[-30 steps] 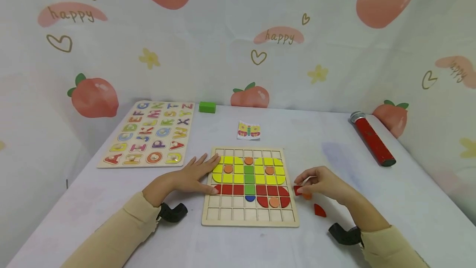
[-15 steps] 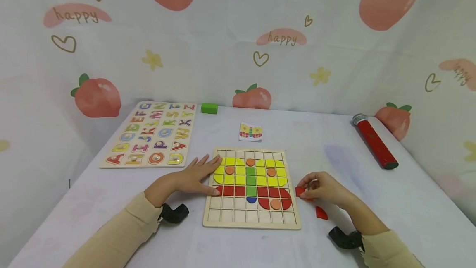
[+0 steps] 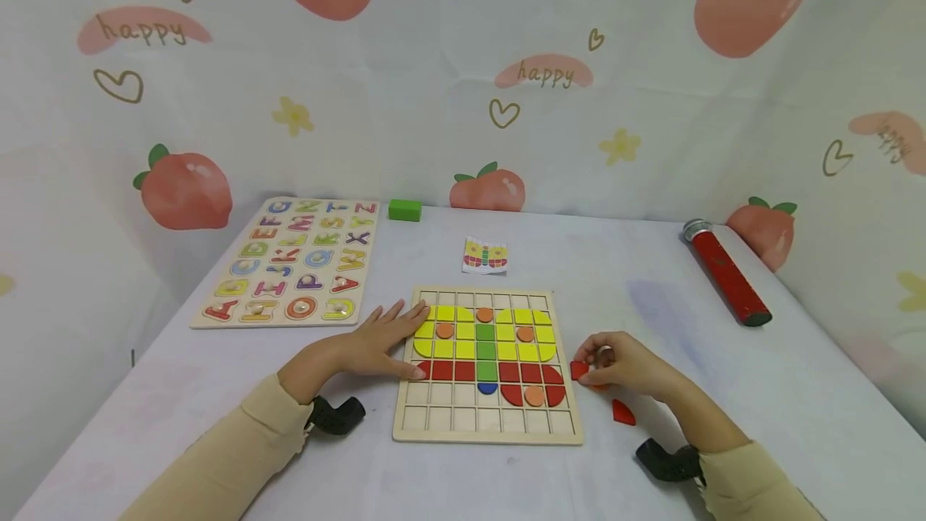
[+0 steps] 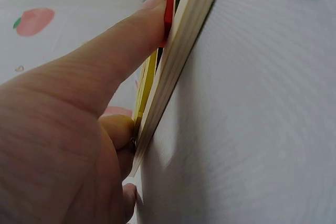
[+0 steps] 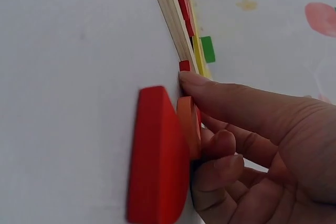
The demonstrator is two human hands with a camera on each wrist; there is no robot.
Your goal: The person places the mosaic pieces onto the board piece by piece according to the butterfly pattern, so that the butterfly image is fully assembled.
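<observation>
My left hand (image 3: 372, 342) rests with fingers spread on the left edge of a wooden grid board (image 3: 477, 424). In the left wrist view its thumb touches a red piece (image 4: 169, 11) at the board's rim. Beyond the board's right edge, my right hand (image 3: 628, 362) pinches a small red tile (image 3: 578, 370) low over the table, its other fingers bent. Just under that hand lies an orange disc (image 5: 188, 124), mostly covered in the head view. A red quarter-round piece (image 3: 624, 412) lies nearer me. Yellow, green, red, orange and blue pieces form a butterfly on the board.
A small picture card (image 3: 485, 256) lies behind the board. At the back left are an alphabet puzzle board (image 3: 202, 318) and a green block (image 3: 404, 211). A red toy microphone (image 3: 727, 276) lies at the right. A patterned cloth (image 3: 405, 103) hangs behind the table.
My right hand has shifted slightly toward me and now covers more of the orange disc, while the red tile stays at its fingertips. The left hand keeps its place on the board.
</observation>
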